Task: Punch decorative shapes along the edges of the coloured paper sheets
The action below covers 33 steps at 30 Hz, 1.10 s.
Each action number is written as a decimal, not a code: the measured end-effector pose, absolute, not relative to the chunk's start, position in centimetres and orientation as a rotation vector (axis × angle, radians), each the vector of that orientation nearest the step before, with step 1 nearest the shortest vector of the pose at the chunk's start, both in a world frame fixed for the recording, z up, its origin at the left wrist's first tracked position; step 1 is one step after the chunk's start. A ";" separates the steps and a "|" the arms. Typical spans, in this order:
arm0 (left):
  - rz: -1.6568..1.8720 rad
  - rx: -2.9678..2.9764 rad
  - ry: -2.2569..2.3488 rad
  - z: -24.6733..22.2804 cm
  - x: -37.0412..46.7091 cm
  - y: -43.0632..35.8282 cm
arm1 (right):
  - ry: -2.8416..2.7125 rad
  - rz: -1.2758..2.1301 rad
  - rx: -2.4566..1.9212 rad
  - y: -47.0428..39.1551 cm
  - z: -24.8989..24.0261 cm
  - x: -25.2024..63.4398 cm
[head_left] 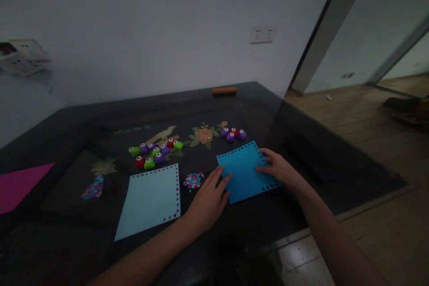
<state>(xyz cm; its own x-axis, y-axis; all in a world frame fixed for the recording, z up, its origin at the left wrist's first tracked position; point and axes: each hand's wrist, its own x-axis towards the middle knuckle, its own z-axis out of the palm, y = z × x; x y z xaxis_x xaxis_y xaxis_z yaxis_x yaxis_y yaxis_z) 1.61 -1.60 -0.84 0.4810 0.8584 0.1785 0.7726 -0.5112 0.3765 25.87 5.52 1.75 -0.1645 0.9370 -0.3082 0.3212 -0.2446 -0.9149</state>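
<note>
A bright blue sheet with small holes along its top, right and part of its lower edge lies on the dark table. My left hand rests on its left edge, fingers spread. At the right edge, my right hand has the sheet between thumb and fingers. A pale blue sheet lies to the left, holed along its top, right and part of its bottom edge. Between the sheets is a small pile of pink, blue and white paper dots.
Several green, purple and red punches stand behind the pale sheet, and several more behind the blue one. At left are a magenta sheet and another dot pile. An orange-brown roll lies near the wall.
</note>
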 end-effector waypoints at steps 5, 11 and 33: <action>0.503 2.507 1.392 -1.0 1.6 -1.5 | -1.481 1.403 -1.551 5.5 1.6 25.9; 0.520 2.525 1.390 -1.3 1.6 -1.4 | -1.528 1.327 -1.571 5.6 1.4 26.0; 0.536 2.505 1.396 -1.7 1.5 -1.2 | -1.873 0.608 -1.810 6.3 -0.5 27.3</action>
